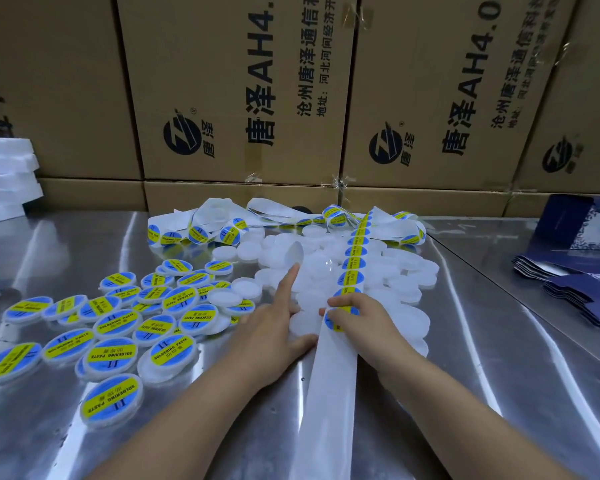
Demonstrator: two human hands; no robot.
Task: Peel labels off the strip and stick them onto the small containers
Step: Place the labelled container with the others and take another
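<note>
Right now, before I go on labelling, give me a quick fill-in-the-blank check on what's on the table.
1. The labelled containers lie to the ____ of the plain white containers.
2. The right hand rests on the label strip, fingers on a blue and ____ label.
3. The left hand has its ____ finger stretched out over the white pile.
4. The readable labels say SOLDERING ____.

Missing words: left; yellow; index; PASTE
</note>
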